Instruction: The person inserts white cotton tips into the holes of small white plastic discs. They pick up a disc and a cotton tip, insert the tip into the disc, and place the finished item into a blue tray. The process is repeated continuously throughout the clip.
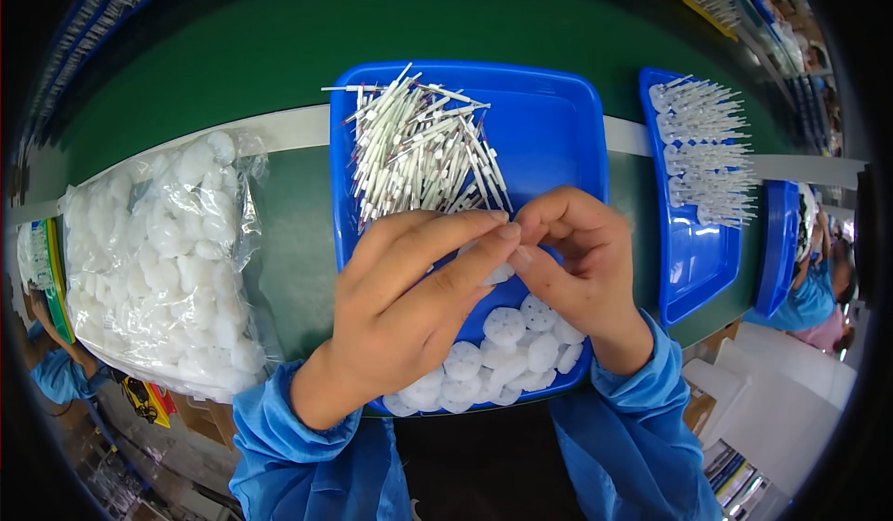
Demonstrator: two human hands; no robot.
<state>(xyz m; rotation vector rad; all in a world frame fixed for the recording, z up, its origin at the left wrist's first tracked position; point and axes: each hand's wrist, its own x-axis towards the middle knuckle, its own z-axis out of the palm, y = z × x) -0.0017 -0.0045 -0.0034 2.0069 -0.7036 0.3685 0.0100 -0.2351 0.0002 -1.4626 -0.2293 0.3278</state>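
A blue tray (558, 121) lies in front of me with a pile of thin white sticks (419, 144) at its far left and several white round perforated discs (502, 354) at its near edge. Both hands meet over the tray's middle. My left hand (409, 298) and my right hand (577, 260) pinch a small white disc (499, 273) together between fingertips; a stick between them is hidden if present. Both wrists wear blue sleeves.
A clear plastic bag of white discs (167, 260) lies left on the green belt (298, 260). A second blue tray (693, 242) on the right holds assembled white sticks with discs (707, 149); a third blue tray (779, 242) stands beyond. A person in blue sits far right.
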